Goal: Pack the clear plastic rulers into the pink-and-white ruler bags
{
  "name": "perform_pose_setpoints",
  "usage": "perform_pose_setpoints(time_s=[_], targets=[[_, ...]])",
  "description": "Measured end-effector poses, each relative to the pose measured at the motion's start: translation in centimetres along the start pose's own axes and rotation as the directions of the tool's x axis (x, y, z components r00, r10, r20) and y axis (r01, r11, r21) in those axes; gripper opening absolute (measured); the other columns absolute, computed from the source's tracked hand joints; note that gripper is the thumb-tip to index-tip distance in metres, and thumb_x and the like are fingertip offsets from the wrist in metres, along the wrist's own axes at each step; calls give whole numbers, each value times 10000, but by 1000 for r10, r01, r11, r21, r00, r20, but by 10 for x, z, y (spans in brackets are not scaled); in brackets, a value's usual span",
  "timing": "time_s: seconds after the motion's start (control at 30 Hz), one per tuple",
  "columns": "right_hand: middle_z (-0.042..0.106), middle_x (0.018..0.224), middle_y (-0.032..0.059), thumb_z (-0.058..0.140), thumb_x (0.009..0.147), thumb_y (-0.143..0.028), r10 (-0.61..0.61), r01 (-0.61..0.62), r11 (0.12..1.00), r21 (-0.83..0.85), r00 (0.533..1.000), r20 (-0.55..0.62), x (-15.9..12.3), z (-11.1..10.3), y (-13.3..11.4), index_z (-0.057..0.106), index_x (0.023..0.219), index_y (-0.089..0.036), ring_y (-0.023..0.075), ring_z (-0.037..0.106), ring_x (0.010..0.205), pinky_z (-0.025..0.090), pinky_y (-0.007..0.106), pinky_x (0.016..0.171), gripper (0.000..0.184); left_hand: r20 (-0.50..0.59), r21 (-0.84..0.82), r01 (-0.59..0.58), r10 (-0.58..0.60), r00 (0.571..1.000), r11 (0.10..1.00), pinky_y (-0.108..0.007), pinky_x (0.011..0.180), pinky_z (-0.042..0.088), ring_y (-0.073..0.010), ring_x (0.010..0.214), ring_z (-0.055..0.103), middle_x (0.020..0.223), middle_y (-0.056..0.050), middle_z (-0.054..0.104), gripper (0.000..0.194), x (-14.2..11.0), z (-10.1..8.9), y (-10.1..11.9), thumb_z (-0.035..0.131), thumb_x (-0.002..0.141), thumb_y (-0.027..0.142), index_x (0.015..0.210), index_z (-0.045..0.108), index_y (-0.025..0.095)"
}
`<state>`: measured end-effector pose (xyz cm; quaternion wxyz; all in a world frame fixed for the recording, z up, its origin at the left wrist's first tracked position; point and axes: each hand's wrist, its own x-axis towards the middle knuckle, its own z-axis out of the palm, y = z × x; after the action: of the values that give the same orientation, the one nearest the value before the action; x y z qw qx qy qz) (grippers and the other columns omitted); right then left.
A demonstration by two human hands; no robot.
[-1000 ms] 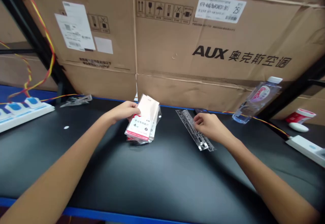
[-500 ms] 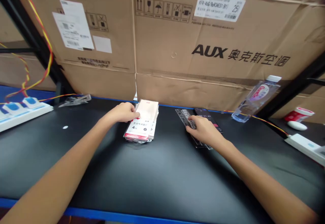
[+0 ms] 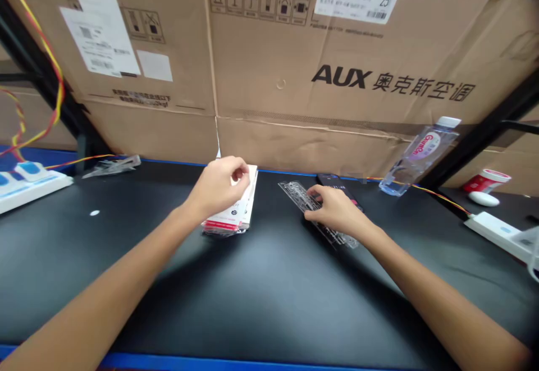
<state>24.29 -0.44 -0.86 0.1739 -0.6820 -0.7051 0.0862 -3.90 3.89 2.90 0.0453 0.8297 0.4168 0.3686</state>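
Over a small pile of flat packets [image 3: 229, 219] with white and red cards in clear wrap, my left hand [image 3: 221, 186] hovers with its fingers curled in and the thumb near the index finger. Nothing shows between those fingertips. The hand covers much of the pile's upper part. To the right, my right hand [image 3: 332, 208] grips clear plastic rulers [image 3: 297, 194] with dark markings and cut-outs, which lie slanted low over the black tabletop. A dark phone [image 3: 334, 181] with a lit screen lies just behind this hand, partly covered by it.
A large cardboard box [image 3: 261, 90] stands along the back edge. A clear bottle [image 3: 416, 157] leans at the back right, near a red and white tub [image 3: 486, 181]. White power strips [image 3: 37, 188] lie at both sides. Clear plastic wrappers [image 3: 112, 166] rest at the back left.
My left hand has let go of the packet pile and risen above it, fingers curled. My right hand still holds the rulers, now tilted slightly differently. The view has shifted a little.
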Motion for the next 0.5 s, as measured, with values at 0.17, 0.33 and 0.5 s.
perform_pose_setpoints(time_s=[0.17, 0.33, 0.5], targets=[[727, 980, 59, 710, 716, -452, -74, 73, 997, 7, 995, 68, -8, -3, -11, 694, 994, -194, 228, 665, 895, 460, 277, 720, 380, 356, -53, -388, 380, 854, 920, -327, 798, 478, -211, 864, 641, 924, -72, 697, 191, -33, 29, 52, 487, 913, 197, 946, 672, 167], [726, 944, 68, 689, 726, -414, -76, 77, 997, -19, 995, 69, -11, -5, -18, 691, 946, -185, 217, 662, 855, 442, 268, 686, 317, 471, -177, -424, 455, 756, 888, -339, 889, 486, -228, 1016, 655, 1117, -89, 700, 244, -53, 46, 63, 529, 935, 267, 1132, 650, 186], [731, 896, 61, 690, 707, -376, -25, 28, 998, -58, 999, 44, -9, -5, -14, 685, 900, -197, 221, 664, 836, 416, 265, 649, 263, 498, -154, -399, 420, 759, 904, -378, 937, 471, -246, 1104, 619, 1256, -105, 656, 410, -54, 49, 61, 492, 985, 329, 1362, 531, 174]])
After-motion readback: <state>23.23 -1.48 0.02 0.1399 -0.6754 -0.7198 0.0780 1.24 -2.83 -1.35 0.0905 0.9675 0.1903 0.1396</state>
